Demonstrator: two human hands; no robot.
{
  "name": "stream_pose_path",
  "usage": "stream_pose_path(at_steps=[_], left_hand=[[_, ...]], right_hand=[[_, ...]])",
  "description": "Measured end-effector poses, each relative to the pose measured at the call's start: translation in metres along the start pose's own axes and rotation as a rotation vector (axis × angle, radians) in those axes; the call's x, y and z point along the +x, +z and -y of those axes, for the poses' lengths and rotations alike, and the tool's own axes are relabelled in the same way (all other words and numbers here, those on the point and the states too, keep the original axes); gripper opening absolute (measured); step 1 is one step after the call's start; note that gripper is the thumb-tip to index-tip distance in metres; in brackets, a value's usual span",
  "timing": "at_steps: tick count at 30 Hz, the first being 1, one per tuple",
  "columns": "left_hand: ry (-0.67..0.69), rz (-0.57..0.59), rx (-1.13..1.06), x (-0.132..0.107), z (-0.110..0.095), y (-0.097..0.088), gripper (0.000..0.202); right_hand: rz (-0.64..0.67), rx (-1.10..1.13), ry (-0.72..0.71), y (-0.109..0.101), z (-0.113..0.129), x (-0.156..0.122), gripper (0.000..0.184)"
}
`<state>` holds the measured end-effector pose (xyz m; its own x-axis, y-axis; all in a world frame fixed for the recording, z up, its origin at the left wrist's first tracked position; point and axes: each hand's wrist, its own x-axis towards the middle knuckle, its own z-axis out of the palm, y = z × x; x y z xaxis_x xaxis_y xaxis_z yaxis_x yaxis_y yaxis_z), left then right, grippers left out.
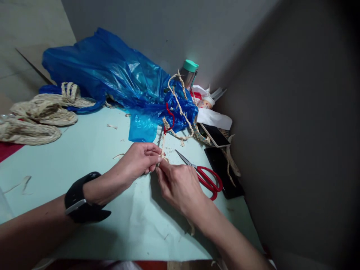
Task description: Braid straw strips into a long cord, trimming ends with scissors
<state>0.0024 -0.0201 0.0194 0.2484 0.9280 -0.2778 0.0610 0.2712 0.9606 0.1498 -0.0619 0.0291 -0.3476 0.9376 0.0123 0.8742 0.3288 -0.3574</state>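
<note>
My left hand pinches a pale braided straw cord near the middle of the table. Close against it, my right hand has its fingers closed on the lower end of the same cord, where loose strands stick out. A red tie is fastened round the cord just beyond my fingers, and more of the braid loops over a blue plastic bag. Red-handled scissors lie beside my right hand, blades pointing away to the left. The strand ends between my fingertips are partly hidden.
The crumpled blue bag spreads along the back. Coiled straw braids lie at the left. A bottle with a green lid, a paper cup, a phone and a black tablet-like slab stand or lie near the right wall.
</note>
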Motion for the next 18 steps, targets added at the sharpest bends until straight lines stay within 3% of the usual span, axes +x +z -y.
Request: stream_pose_path(at_steps=[2, 5, 10, 18], left_hand=[[0.013, -0.003, -0.007, 0.0, -0.002, -0.001, 0.014], [0.016, 0.027, 0.007, -0.002, -0.004, -0.003, 0.011], [0.063, 0.085, 0.031, -0.001, -0.001, -0.006, 0.01], [0.098, 0.054, 0.277, 0.004, 0.002, -0.008, 0.025]], right_hand=[[-0.114, 0.091, 0.023, -0.009, -0.008, 0.001, 0.032], [-0.227, 0.292, 0.09, -0.016, -0.017, 0.007, 0.026], [0.053, 0.722, 0.058, -0.003, -0.02, 0.017, 0.025], [0.058, 0.78, 0.102, 0.004, -0.022, 0.021, 0.031]])
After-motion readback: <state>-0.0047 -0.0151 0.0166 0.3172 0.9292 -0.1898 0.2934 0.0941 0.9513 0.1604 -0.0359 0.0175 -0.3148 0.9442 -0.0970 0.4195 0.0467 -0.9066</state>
